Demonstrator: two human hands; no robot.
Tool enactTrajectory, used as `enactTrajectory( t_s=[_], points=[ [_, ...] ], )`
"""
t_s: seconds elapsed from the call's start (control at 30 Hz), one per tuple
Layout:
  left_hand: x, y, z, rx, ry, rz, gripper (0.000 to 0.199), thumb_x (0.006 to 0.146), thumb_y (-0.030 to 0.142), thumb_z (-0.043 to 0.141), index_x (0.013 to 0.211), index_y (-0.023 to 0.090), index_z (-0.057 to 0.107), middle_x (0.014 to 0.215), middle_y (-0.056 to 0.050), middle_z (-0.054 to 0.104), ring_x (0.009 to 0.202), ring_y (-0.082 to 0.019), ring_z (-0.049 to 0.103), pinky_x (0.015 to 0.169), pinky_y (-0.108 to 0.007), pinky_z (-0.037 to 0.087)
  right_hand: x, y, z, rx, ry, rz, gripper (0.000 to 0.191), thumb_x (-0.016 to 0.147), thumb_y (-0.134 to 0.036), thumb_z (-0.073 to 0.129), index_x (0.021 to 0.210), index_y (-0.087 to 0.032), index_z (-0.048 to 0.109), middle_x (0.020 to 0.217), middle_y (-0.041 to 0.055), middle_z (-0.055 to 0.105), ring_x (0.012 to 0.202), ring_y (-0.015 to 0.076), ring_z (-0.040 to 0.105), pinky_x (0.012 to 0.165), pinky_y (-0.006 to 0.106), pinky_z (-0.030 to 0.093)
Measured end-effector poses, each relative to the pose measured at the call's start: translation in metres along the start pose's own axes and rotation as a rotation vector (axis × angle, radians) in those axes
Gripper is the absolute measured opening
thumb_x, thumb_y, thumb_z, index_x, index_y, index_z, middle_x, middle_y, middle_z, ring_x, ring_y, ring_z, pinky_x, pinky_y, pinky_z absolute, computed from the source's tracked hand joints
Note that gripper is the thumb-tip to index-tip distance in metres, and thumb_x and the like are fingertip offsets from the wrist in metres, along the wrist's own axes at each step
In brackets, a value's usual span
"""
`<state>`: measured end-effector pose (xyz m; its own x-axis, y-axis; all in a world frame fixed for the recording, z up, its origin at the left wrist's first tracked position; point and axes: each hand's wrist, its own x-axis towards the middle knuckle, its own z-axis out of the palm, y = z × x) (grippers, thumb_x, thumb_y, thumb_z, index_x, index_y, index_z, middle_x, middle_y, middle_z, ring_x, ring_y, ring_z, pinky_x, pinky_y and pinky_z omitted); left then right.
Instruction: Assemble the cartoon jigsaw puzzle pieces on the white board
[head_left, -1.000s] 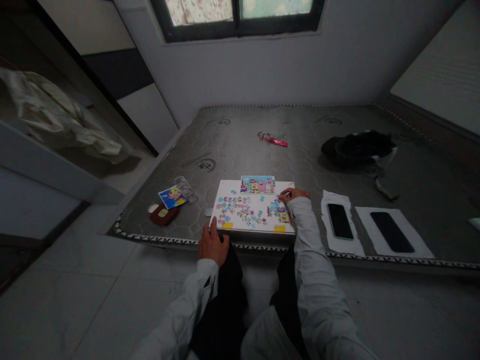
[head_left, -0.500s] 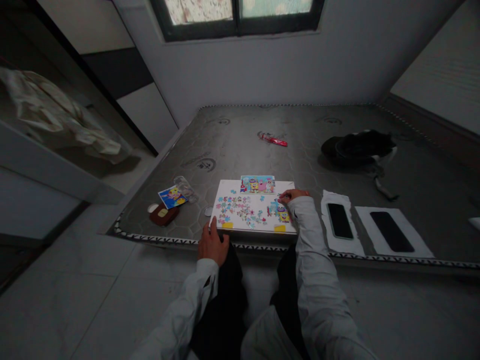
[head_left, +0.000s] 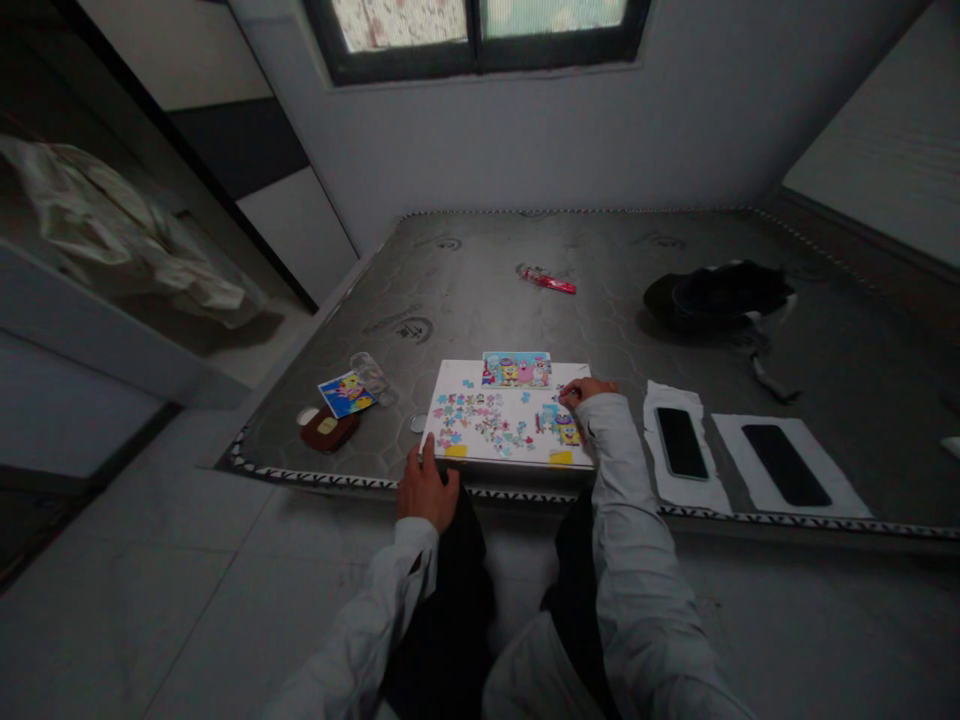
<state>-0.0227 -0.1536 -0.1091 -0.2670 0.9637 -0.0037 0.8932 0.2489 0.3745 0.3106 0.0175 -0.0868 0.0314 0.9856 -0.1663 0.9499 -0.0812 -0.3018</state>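
A white box (head_left: 510, 405) carries many loose jigsaw puzzle pieces (head_left: 469, 408) on its left and middle. On its right side lies a partly joined cluster of pieces (head_left: 566, 430) with a yellow cartoon figure. A small cartoon picture card (head_left: 516, 370) rests along the far edge. My right hand (head_left: 589, 392) is closed in a pinch on a puzzle piece at the top of the cluster; the fingers mostly cover it. My left hand (head_left: 429, 488) rests at the box's front left corner, fingers apart and holding nothing.
Left of the box are a blue picture card (head_left: 346, 394), clear plastic packaging (head_left: 370, 378) and a brown case (head_left: 328, 430). Two phones (head_left: 681, 443) lie on white sheets at right. Farther back are a red wrapper (head_left: 551, 281) and a dark bag-like item (head_left: 716, 295).
My right hand's fingers have shifted slightly at the cluster's upper edge. The left hand stays at the box corner, and the view has moved very slightly.
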Motion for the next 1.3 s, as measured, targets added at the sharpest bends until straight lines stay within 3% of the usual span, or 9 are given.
enactTrajectory(
  t_s=[0.3,0.5,0.67,1.17,1.3],
  points=[
    [-0.001,0.003,-0.002,0.009,0.007,-0.003,0.074,0.098,0.029,0.06,0.169,0.015,0.043,0.165,-0.025,0.05,0.143,-0.038,0.061,0.115,-0.051,0.054,0.004,-0.001,0.003,-0.033,0.0,0.007,0.018,0.09,-0.04,0.078,0.103,-0.031,0.085,0.097,0.002,0.081,0.096,0.0219,0.072,0.107,0.043,0.041],
    [-0.001,0.001,0.0,-0.011,0.022,0.011,0.073,0.098,0.028,0.06,0.168,0.015,0.044,0.165,-0.024,0.051,0.144,-0.038,0.06,0.117,-0.052,0.053,0.008,0.007,0.009,-0.02,0.01,-0.039,0.021,0.089,-0.037,0.076,0.108,-0.03,0.083,0.11,0.0029,0.079,0.103,0.022,0.07,0.107,0.043,0.042],
    [-0.001,-0.001,0.002,-0.019,0.026,0.011,0.074,0.097,0.027,0.061,0.168,0.015,0.043,0.165,-0.024,0.05,0.145,-0.038,0.059,0.117,-0.052,0.053,0.011,0.012,0.01,-0.019,-0.004,-0.031,0.02,0.09,-0.04,0.075,0.106,-0.031,0.084,0.11,0.0032,0.079,0.105,0.0241,0.071,0.11,0.048,0.042],
    [-0.002,0.0,0.0,-0.025,0.019,0.011,0.073,0.098,0.027,0.058,0.168,0.014,0.043,0.166,-0.024,0.049,0.147,-0.037,0.057,0.119,-0.052,0.052,0.004,0.006,0.007,0.04,0.002,-0.059,0.014,0.088,-0.033,0.077,0.101,-0.029,0.079,0.107,0.0009,0.083,0.105,0.0216,0.075,0.113,0.042,0.041],
    [-0.002,0.002,-0.002,-0.034,0.008,0.001,0.074,0.098,0.028,0.058,0.169,0.014,0.041,0.167,-0.024,0.048,0.149,-0.037,0.056,0.119,-0.052,0.051,0.001,0.007,0.007,0.076,0.02,-0.062,0.021,0.087,-0.032,0.078,0.107,-0.028,0.078,0.105,0.0004,0.083,0.1,0.0198,0.076,0.112,0.039,0.043]
  ],
)
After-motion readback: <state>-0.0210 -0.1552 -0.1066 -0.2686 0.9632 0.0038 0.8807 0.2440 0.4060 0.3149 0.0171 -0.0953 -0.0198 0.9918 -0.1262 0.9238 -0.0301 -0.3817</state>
